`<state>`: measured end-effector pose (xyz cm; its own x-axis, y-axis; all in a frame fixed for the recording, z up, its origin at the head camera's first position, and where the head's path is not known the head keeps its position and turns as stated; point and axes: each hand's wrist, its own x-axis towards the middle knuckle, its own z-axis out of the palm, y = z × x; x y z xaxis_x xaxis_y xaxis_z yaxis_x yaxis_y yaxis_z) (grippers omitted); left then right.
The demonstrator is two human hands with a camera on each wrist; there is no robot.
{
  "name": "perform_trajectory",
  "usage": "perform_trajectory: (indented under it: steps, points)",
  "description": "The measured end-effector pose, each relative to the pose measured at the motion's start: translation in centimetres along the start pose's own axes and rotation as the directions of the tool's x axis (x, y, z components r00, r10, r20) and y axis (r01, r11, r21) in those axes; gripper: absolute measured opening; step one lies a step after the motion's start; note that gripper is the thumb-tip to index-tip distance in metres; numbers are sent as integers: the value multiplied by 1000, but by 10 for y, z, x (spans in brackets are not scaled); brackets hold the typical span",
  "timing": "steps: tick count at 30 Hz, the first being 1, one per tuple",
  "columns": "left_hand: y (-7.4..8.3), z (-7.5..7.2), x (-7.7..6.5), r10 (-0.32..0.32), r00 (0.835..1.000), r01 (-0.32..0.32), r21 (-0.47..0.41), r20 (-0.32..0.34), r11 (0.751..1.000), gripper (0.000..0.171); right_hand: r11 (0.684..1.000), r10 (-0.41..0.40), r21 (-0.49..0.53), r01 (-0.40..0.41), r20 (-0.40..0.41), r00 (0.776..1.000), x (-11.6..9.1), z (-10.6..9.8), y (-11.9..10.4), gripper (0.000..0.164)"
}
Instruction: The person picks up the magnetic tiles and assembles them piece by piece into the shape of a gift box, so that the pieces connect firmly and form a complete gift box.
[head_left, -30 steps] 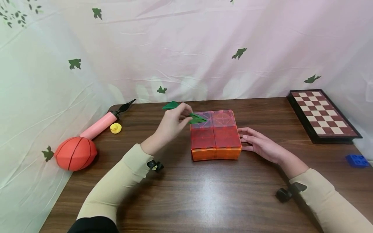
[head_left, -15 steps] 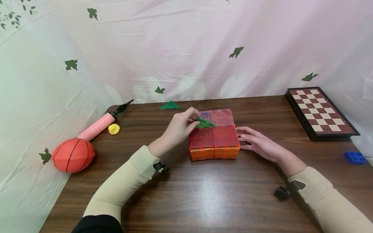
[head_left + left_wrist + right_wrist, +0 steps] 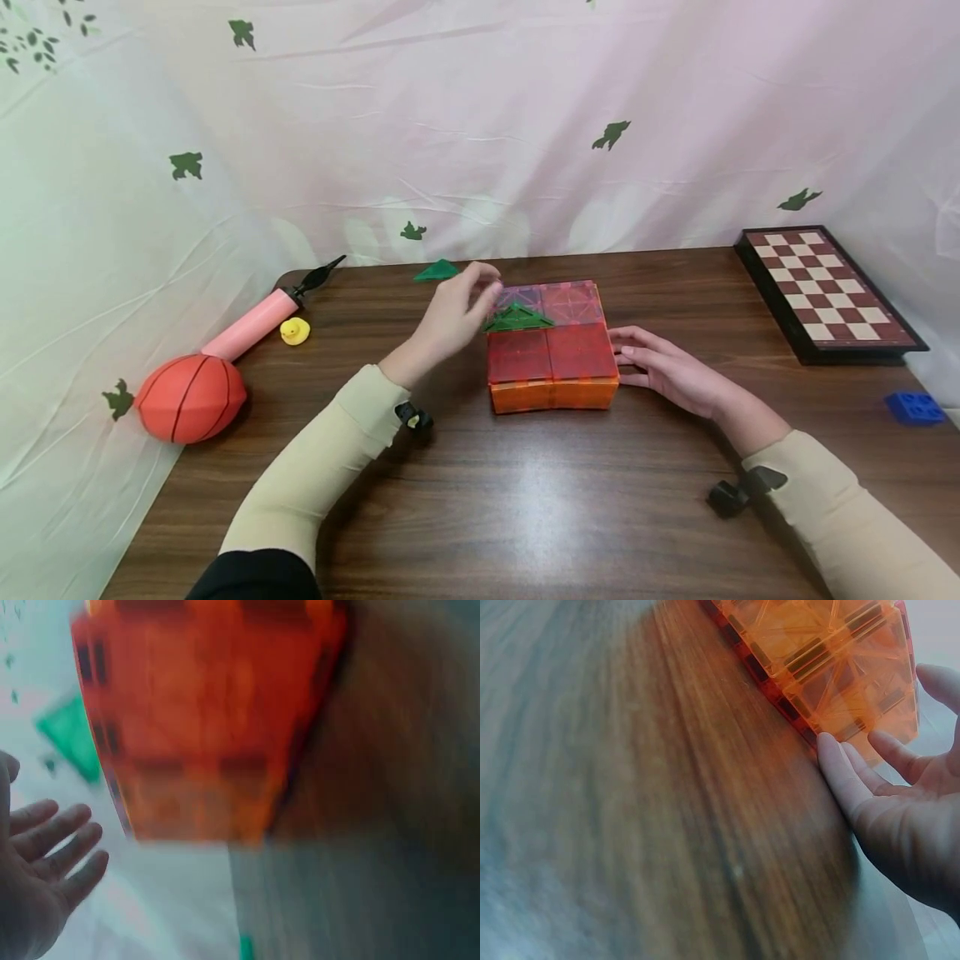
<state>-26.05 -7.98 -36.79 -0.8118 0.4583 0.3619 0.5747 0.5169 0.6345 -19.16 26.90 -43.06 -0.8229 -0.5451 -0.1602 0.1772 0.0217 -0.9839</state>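
A low box of translucent magnetic tiles (image 3: 552,358) stands mid-table, with red and purple squares on top and orange sides. On its top, toward the left, is a green triangle tile (image 3: 517,317), also visible in the left wrist view as a green shape (image 3: 71,739). My left hand (image 3: 455,310) hovers just off the box's left edge, fingers loosely bent and holding nothing. My right hand (image 3: 671,371) keeps its relaxed fingertips (image 3: 831,754) against the box's orange right side. Another green triangle tile (image 3: 437,270) lies behind my left hand.
A pink hand pump (image 3: 251,323), a yellow rubber duck (image 3: 295,331) and a red ball with black lines (image 3: 191,398) are at the left. A checkered game board (image 3: 823,287) lies at the back right, with a blue toy brick (image 3: 915,407) in front of it.
My left hand carried the green triangle tile rightward onto the box top, let it go there and drew back to the left. My right hand has stayed at the box's side.
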Motion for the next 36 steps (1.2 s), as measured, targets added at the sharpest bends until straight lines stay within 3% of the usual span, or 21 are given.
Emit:
perform_trajectory:
  steps: [3,6,11,14,21,24,27,30,32,36]
  points:
    - [-28,-8,15,-156,987,146,163,49,976,43,1000,3,2,-3,-6,1000,0,0,0,46]
    - [-60,-15,28,-304,943,243,344,135,907,51,1000,2,1,-2,-7,1000,0,0,0,47]
    - [-94,-19,34,-465,844,284,514,266,809,52,1000,1,1,-1,9,1000,1,0,1,46]
    - [-96,-17,31,-493,816,256,576,302,776,52,1000,3,2,-3,6,1000,0,-1,1,45]
    - [-76,-12,10,-474,822,140,697,314,704,50,1000,10,7,-10,-4,1000,-1,-1,0,46]
    - [-70,-15,0,-448,832,91,716,327,692,48,1000,13,6,-13,-5,1000,-1,-1,1,46]
    - [-70,-20,-3,-412,861,97,698,299,709,48,1000,14,5,-14,-10,1000,-2,0,0,46]
    - [-78,-26,1,-401,884,162,647,240,745,51,1000,13,5,-13,-15,1000,-2,0,0,46]
    - [-86,-29,5,-417,882,211,610,218,764,55,1000,11,4,-11,-13,1000,-2,-1,0,46]
    - [-104,-31,11,-460,856,270,555,235,787,60,1000,6,1,-6,-4,1000,-1,0,1,46]
